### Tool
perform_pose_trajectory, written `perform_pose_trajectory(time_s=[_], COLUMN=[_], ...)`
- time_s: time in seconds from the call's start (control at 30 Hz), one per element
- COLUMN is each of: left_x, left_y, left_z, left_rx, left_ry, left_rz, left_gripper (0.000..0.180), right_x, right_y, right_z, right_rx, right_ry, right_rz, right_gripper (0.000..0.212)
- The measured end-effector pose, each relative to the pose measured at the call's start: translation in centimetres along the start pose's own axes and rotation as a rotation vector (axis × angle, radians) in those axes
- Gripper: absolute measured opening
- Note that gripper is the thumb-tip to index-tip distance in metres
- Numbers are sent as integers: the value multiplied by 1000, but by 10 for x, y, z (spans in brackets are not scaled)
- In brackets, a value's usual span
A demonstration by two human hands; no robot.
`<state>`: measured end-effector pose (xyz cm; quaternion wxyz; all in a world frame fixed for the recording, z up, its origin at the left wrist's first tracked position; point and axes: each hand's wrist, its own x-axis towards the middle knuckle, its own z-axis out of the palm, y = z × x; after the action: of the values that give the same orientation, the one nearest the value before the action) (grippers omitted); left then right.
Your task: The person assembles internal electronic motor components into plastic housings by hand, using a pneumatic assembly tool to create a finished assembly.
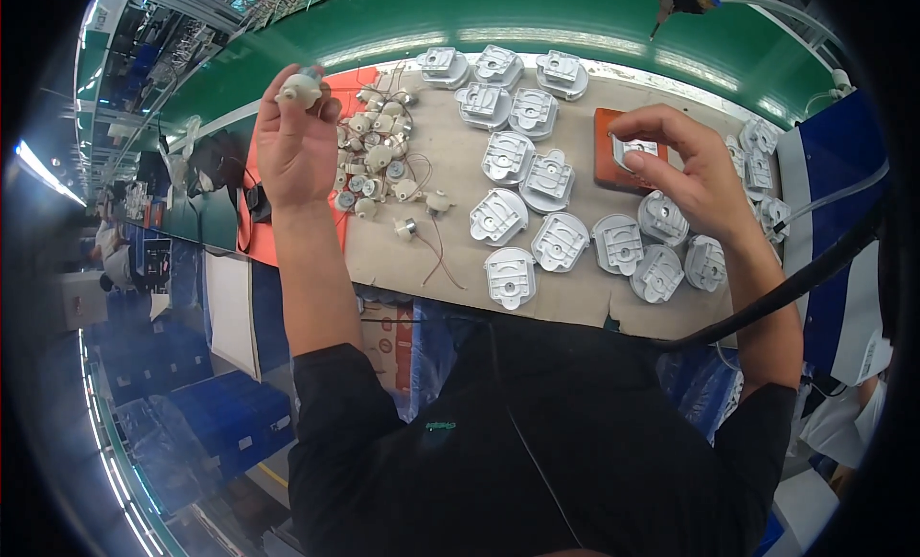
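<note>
My left hand (299, 145) is raised at the left, its thumb and fingers closed on a small motor (301, 90) with a cream plastic head. Below and beside it, several similar motors (379, 157) with thin wires lie in a heap, partly on an orange-red mat (265, 233). On the right, my right hand (682, 164) curves over an orange block fixture (608, 160). Its thumb and index finger are round a white plastic housing (640, 147) sitting in the fixture. The hand hides part of both.
Several white housings (511, 277) lie in loose rows on the tan mat (422, 260); more (757, 140) stand at the far right. A tool with a metal tip (657, 25) hangs at the top right. A black hose (795, 284) crosses near my right forearm.
</note>
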<state>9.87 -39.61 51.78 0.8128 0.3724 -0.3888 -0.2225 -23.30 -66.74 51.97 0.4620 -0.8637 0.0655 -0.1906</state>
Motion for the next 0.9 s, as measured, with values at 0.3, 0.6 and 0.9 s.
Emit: perform_pose_trajectory(time_s=[0.3,0.6,0.9], left_x=[-26,-10,6], left_y=[-38,-87,-120], left_z=[135,175,176], left_rx=[192,548,1023], left_ry=[-408,-503,-589], left_rz=[-148,57,-328], left_gripper=[45,42,56], right_x=[24,4,2], right_y=[-20,1,43], right_z=[43,-3,-24], right_rx=[660,932,-190], right_ry=[30,-156,173], right_rz=[-150,325,254], right_gripper=[49,33,30])
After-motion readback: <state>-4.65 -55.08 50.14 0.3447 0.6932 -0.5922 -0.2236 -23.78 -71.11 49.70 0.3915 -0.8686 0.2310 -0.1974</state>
